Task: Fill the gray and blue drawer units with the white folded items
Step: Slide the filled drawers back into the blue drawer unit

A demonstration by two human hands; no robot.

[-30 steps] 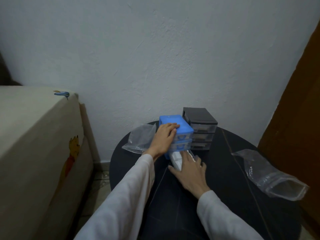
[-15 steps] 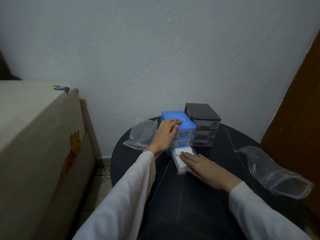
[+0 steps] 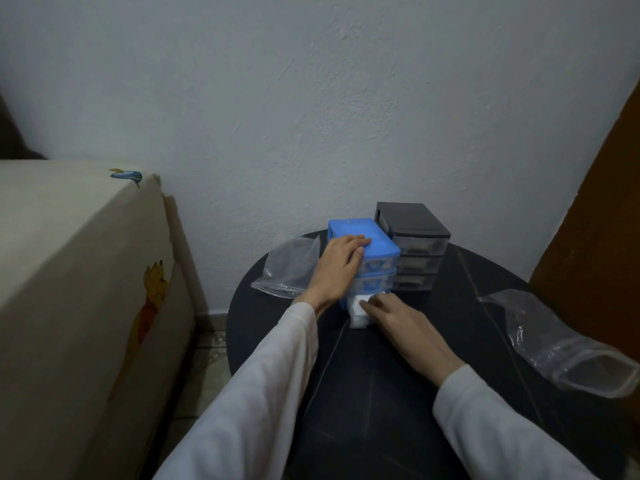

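A blue drawer unit stands at the far side of a round black table, with a gray drawer unit right beside it. My left hand rests flat on the blue unit's top and left side. The blue unit's bottom drawer is pulled out and holds white folded items. My right hand lies over that drawer, its straight fingertips touching the white items. The drawers above it look closed.
A clear plastic bag lies left of the blue unit. Another clear bag lies at the table's right edge. A cloth-covered box stands to the left, a white wall behind, a brown door at right.
My right hand has slid forward over the open bottom drawer, which now sticks out less than before. My left hand stays on the blue unit.
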